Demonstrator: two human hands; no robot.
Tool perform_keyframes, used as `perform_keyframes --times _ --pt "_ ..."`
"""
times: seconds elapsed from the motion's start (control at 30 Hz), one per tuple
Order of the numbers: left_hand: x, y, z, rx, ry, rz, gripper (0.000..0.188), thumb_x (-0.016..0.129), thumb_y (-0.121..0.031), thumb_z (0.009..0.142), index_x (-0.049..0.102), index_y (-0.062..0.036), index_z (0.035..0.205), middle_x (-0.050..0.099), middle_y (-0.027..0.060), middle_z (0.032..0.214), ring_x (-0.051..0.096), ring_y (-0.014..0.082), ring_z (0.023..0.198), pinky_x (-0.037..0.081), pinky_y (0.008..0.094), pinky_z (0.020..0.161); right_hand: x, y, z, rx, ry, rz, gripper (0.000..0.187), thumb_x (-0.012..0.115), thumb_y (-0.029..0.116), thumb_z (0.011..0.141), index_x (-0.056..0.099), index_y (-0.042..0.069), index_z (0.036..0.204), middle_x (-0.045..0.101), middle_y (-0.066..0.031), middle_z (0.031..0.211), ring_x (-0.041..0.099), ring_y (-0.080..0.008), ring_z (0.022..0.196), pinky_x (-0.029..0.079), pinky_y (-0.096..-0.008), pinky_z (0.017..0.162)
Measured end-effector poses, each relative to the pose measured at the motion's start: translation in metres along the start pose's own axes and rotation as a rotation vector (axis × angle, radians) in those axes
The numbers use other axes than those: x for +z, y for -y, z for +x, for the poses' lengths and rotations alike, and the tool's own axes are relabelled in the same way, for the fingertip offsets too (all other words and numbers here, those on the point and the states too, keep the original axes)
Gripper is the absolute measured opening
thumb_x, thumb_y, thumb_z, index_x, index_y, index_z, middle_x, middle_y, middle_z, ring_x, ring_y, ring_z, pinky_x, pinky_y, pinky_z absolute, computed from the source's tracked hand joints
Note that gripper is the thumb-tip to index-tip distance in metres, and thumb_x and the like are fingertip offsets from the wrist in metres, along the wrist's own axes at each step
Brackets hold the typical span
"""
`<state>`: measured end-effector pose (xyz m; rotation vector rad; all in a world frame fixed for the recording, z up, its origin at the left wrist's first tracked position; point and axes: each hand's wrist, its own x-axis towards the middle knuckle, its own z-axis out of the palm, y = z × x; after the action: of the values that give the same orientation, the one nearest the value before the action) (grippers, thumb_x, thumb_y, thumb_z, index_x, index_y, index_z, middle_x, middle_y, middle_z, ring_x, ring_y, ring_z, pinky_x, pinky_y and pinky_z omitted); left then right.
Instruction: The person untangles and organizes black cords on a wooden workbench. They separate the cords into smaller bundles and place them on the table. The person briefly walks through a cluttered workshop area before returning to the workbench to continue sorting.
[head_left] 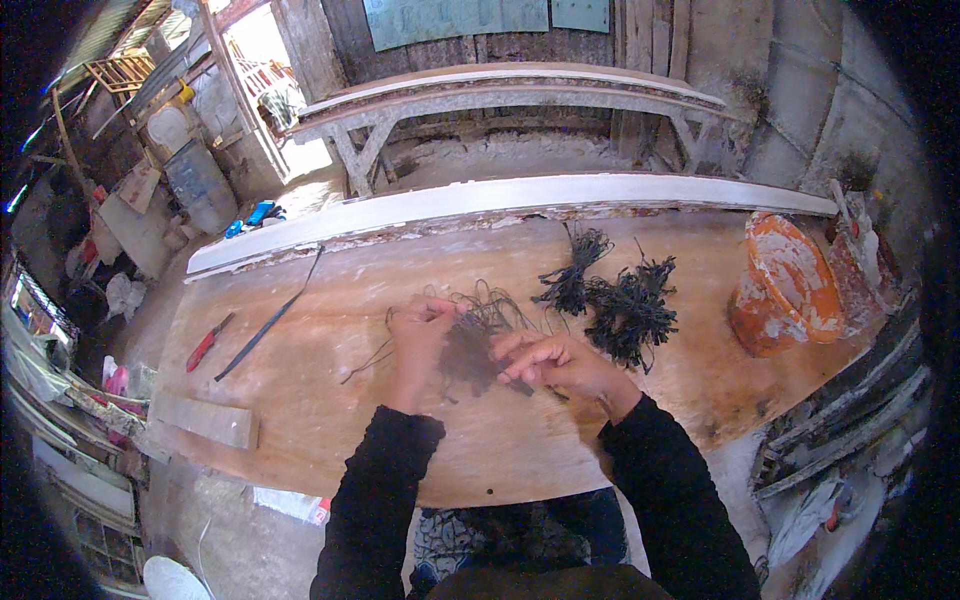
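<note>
Over the middle of the wooden tabletop (330, 430), a bundle of thin dark cords (468, 362) hangs between my hands, blurred by motion. My left hand (422, 335) is closed, pinching the cords near their upper end. At the bundle's right side, my right hand (565, 364) has its fingers bent and pressed together on cord ends. Loose thin loops (490, 300) of the same cord spread out behind the hands. Farther right lie two tied black cord bundles, a smaller one (575, 268) and a larger one (632, 310).
An orange bucket (790, 285) smeared with white leans at the right. On the left are a red-handled knife (208, 344), a dark strap (270, 315) and a wood offcut (208, 422). A long white board (500, 198) runs along the far edge, with a bench (510, 95) behind.
</note>
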<state>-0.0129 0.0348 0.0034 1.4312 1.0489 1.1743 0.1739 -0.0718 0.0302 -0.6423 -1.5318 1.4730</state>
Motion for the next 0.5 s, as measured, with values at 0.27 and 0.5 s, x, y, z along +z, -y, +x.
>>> perform_keyframes --times 0.27,0.5 --pt "0.020 -0.002 -0.020 0.352 0.149 0.273 0.004 0.061 -0.003 0.072 0.060 -0.0018 0.076 0.055 0.0033 0.072 0.054 0.0127 0.069 0.043 0.0235 0.063 -0.013 -0.007 0.002 -0.082 -0.370 -0.154 0.006 0.064 0.003 0.070 0.059 0.003 0.072 0.059 -0.0039 0.078 0.054 -0.0115 0.074 0.042 -0.0238 0.065" --pt "0.040 -0.019 -0.054 0.249 0.747 -0.086 0.005 0.061 -0.002 0.074 0.056 -0.0002 0.074 0.050 0.0051 0.078 0.051 0.0140 0.073 0.041 0.0252 0.067 -0.037 -0.026 0.009 -0.184 -0.922 -0.716 0.005 0.060 0.003 0.073 0.055 0.002 0.074 0.056 -0.0035 0.074 0.048 -0.0118 0.063 0.040 -0.0242 0.061"
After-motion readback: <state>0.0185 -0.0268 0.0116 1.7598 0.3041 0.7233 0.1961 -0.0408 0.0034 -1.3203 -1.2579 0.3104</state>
